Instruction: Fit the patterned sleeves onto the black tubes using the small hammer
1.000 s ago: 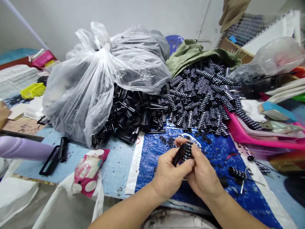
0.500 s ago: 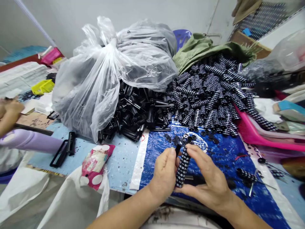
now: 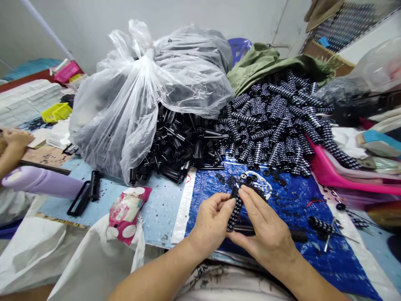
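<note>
In front of my body, my left hand [image 3: 213, 221] and my right hand [image 3: 265, 221] hold one black roller of number dials [image 3: 234, 217] between them, marked with rows of white digits. My left fingers and thumb pinch its left side, along with a narrow black plastic piece [image 3: 234, 192]. The fingertips of my right hand press near the roller's upper end, while the right thumb supports its lower end. Part of the black piece is hidden behind my left thumb. Under the hands lies a blue printed sheet [image 3: 203, 200], with small black rings [image 3: 250, 179] scattered just beyond.
Behind are a heap of similar rollers [image 3: 275, 125], a pile of black plastic parts [image 3: 178, 146] and a large clear bag [image 3: 119, 113]. A pink tray [image 3: 351, 177] sits right; a purple bottle [image 3: 44, 182] and pink packet [image 3: 128, 213] lie left. Another person's hand [image 3: 15, 138] is far left.
My hands have closed in around the roller and shifted slightly left. The roller has turned, showing a different face of digits, and now sits against the black piece.
</note>
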A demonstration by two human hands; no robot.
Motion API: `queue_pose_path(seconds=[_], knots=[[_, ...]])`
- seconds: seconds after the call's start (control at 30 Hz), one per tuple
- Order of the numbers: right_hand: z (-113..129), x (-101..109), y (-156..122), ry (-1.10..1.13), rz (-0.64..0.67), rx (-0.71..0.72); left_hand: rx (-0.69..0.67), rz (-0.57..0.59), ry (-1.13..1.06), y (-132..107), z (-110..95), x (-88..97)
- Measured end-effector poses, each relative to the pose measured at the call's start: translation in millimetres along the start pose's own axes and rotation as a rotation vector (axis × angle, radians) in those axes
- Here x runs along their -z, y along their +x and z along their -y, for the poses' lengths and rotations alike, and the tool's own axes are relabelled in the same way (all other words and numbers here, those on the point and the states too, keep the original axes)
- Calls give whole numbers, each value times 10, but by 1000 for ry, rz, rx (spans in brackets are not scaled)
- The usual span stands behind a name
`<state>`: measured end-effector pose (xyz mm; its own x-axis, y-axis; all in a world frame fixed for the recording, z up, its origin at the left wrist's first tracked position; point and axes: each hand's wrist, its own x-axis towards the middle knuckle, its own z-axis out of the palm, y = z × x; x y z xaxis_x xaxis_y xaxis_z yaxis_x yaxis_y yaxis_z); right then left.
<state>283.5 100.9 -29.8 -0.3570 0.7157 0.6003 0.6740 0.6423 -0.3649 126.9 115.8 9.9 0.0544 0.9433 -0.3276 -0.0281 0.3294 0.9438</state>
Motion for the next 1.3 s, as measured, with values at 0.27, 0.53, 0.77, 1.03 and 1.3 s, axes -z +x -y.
queue_pose_path(seconds=[0.27,0.53,0.77,1.03,1.3], knots=[[-168,4,-105,177,115,-53,162,61,-294,5,157,115],[-307,76,-388,59,169,-26,-246,-46,666,140,100,893],[-215,-48,-37,45,44,-27,-78,166,808,300,125,976],[-16,-3,81,244,52,137,-10,258,780,486,129,1032],[108,-169,-63,204,335,235,-37,250,913,478,23,891]])
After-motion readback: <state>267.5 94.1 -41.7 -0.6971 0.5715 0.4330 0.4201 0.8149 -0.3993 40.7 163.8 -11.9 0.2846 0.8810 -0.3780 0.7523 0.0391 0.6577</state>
